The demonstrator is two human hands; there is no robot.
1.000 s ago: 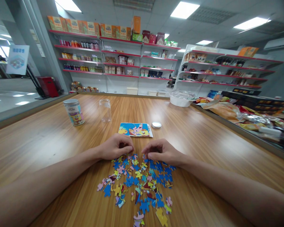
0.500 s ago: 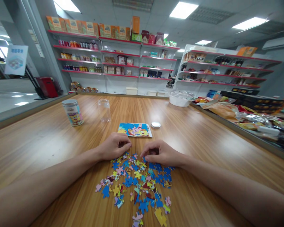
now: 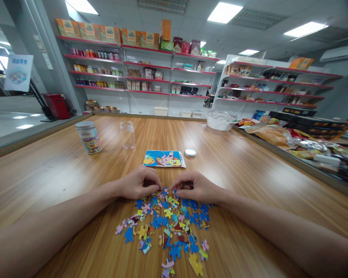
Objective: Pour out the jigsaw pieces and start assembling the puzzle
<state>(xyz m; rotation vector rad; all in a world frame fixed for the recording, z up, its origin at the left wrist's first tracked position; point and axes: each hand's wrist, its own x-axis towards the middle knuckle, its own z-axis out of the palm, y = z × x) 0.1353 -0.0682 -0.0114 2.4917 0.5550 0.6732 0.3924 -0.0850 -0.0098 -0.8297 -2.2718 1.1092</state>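
Head view: loose puzzle pieces (image 3: 168, 213) lie spread across a wood-grain surface (image 3: 234, 255), assembly by all appearances barely begun. The left hand (image 3: 140, 182) and right hand (image 3: 196, 185) are both curled half-closed at the far edge of the spread; whether either grips a piece cannot be told. Blue pieces (image 3: 203, 209) crowd beside the right hand (joined or merely close, hard to say). Most others look scattered and unjoined, short of a picture card (image 3: 165, 158).

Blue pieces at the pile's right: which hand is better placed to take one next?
Right hand, likely: it sits beside those blue pieces, while the left hand is across the pile.
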